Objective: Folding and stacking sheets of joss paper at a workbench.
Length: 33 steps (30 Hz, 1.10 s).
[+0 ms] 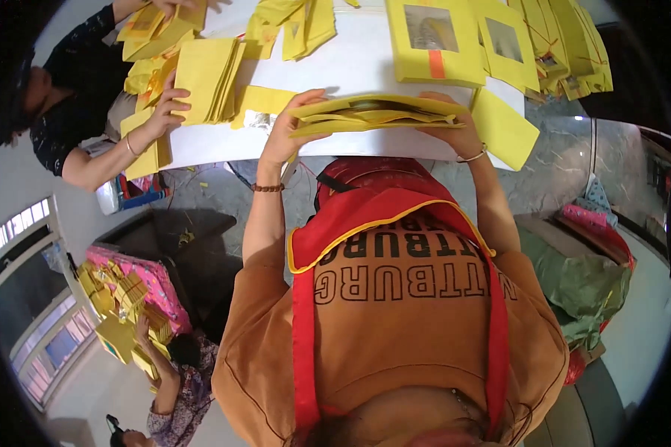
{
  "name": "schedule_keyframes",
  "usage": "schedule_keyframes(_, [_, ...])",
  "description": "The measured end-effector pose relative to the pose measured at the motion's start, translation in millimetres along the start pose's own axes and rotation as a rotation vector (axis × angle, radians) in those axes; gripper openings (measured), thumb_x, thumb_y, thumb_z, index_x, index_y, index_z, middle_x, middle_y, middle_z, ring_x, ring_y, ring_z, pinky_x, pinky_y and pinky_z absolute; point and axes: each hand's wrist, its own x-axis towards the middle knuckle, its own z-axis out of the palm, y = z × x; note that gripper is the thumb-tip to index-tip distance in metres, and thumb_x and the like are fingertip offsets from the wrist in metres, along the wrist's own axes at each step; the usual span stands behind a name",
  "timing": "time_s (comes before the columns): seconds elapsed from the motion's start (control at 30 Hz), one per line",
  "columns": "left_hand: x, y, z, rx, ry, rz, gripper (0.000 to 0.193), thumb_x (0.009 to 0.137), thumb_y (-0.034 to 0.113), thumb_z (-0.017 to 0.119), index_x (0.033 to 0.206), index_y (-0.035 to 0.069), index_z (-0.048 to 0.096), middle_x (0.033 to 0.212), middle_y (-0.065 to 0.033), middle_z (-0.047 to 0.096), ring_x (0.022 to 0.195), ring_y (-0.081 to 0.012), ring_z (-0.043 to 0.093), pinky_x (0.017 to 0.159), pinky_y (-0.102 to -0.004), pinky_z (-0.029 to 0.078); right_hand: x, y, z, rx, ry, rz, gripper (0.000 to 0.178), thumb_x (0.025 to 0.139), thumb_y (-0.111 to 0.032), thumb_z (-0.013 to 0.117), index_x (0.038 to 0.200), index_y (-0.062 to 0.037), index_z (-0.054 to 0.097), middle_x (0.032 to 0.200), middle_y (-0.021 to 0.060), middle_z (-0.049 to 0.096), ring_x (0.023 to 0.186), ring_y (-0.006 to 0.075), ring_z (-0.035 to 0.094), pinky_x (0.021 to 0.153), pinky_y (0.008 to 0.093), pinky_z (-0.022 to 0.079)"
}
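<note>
Between my two hands a yellow paper bag (pixel 376 114) is held over the table's near edge, its mouth gaping toward me in layered folds. My left hand (pixel 289 130) grips its left end, with fingers at the back and thumb side at the front. At the opposite end my right hand (pixel 458 132) is closed round the edge, partly hidden behind the paper. Whatever lies inside the bag cannot be made out. A flat yellow piece (pixel 267 97) lies on the table to the left of the bag.
The white table (pixel 358 52) carries large yellow bags with clear windows (pixel 434 33) at the back right. A flat yellow bag (pixel 503 128) overhangs its right edge. On the left, a co-worker's hand (pixel 168 112) touches a yellow stack (pixel 209 80). Another person handles yellow pieces lower left.
</note>
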Motion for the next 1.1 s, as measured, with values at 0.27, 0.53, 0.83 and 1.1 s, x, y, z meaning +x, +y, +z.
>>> schedule_keyframes(0.27, [0.7,-3.3,-1.1,-0.033,0.067,-0.029,0.035,0.071,-0.003,0.064,0.105,0.000,0.055,0.102,-0.0074,0.058,0.093,-0.0138,0.055,0.083,-0.0254,0.046,4.6,-18.1,6.7,-0.221,-0.066,-0.092,0.033,0.067,-0.003,0.070,0.098,-0.0023,0.060,0.106,0.0091,0.058,0.103,0.0188,0.051,0.088,0.0291,0.041])
schedule_keyframes(0.53, [7.4,-8.1,0.0,-0.089,0.281,-0.030,0.022,0.080,0.007,0.060,0.101,-0.002,0.057,0.094,-0.0055,0.062,0.080,-0.0104,0.057,0.072,-0.0233,0.047,8.5,-8.4,0.2,-0.165,0.003,0.205,0.022,0.077,-0.015,0.065,0.094,-0.0018,0.061,0.091,0.0056,0.062,0.082,0.0112,0.057,0.073,0.0245,0.046])
schedule_keyframes(0.83, [-20.2,-23.7,7.6,-0.459,0.367,-0.225,0.028,0.084,0.008,0.056,0.109,-0.001,0.052,0.099,-0.0070,0.060,0.084,-0.0134,0.059,0.073,-0.0262,0.049,-5.4,-1.9,26.0,0.654,0.012,0.554,0.029,0.082,-0.017,0.059,0.107,-0.0032,0.053,0.096,0.0038,0.059,0.083,0.0116,0.057,0.071,0.0246,0.048])
schedule_keyframes(1.1, [-57.3,-37.3,27.3,-0.586,0.493,-0.273,0.050,0.077,-0.002,0.057,0.122,0.003,0.036,0.113,-0.0094,0.051,0.097,-0.0181,0.054,0.079,-0.0294,0.047,-13.8,20.0,35.4,0.551,-0.137,0.701,0.030,0.084,-0.020,0.056,0.109,-0.0036,0.050,0.098,0.0045,0.059,0.088,0.0123,0.057,0.075,0.0253,0.047])
